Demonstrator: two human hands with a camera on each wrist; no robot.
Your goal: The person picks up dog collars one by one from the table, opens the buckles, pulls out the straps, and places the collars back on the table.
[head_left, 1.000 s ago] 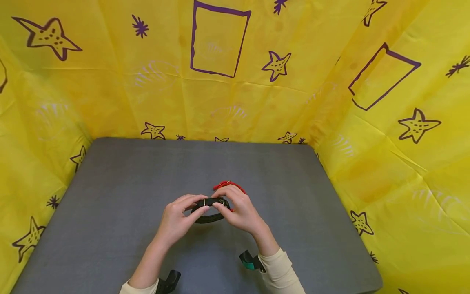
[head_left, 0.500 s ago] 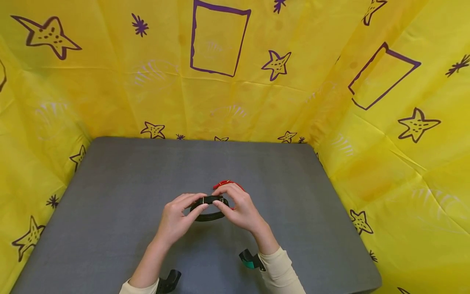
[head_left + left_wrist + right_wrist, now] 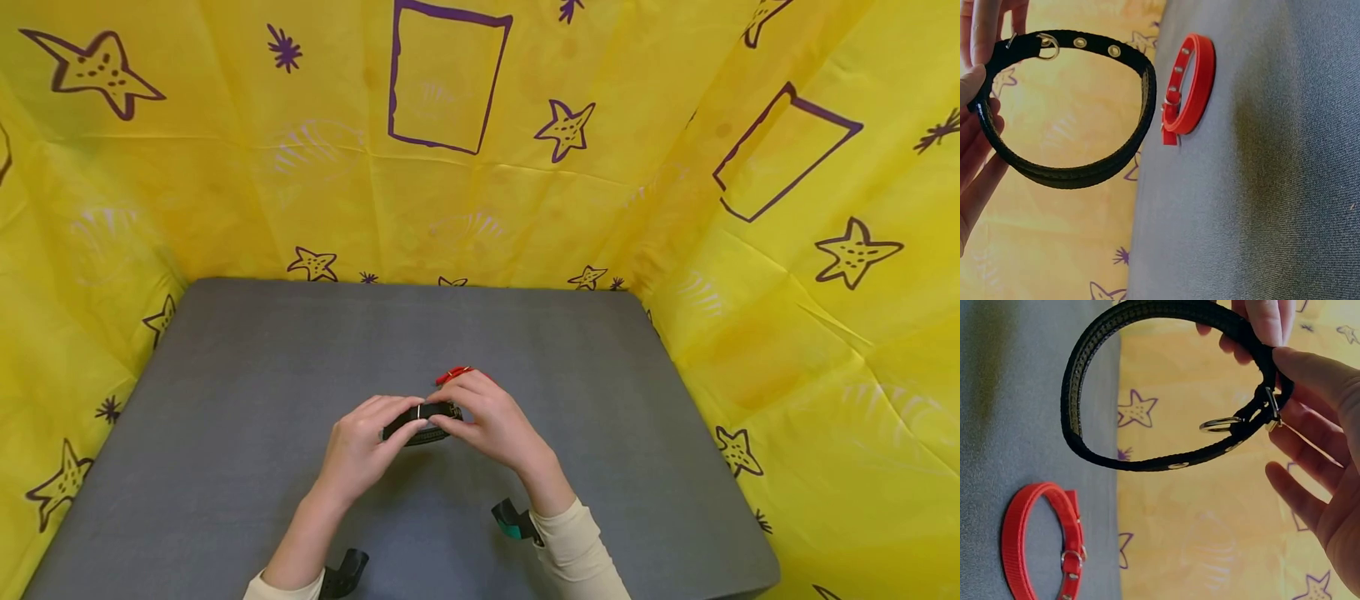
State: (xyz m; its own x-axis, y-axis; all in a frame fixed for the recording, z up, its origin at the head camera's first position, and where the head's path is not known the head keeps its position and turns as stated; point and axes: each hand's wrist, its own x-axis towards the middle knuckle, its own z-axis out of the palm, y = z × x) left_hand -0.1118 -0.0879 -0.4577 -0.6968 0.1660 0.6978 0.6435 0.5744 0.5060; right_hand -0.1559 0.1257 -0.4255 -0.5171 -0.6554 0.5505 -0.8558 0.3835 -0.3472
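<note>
A black dog collar (image 3: 435, 409), buckled into a loop, is held up off the table between both hands. My left hand (image 3: 363, 437) pinches the strap at its left side between thumb and fingers. Close beside it, my right hand (image 3: 491, 418) pinches the strap with its thumb and fingertips. The right wrist view shows the metal buckle (image 3: 1272, 407) and a D-ring (image 3: 1219, 424) near the right hand. Metal eyelets (image 3: 1114, 51) line the strap in the left wrist view. A red collar (image 3: 1202, 87), also looped, rests on the table beyond, partly hidden behind the right hand in the head view.
The grey table (image 3: 300, 350) has a soft cloth-like top with rounded corners. Yellow fabric (image 3: 247, 183) with drawn starfish surrounds it at the back and sides. A black wrist mount (image 3: 347, 573) sits on each forearm near the cream sleeves.
The black collar has tilted, so its loop looks narrower in the head view. My right hand has shifted slightly left, closer to the left hand. The left hand has barely moved.
</note>
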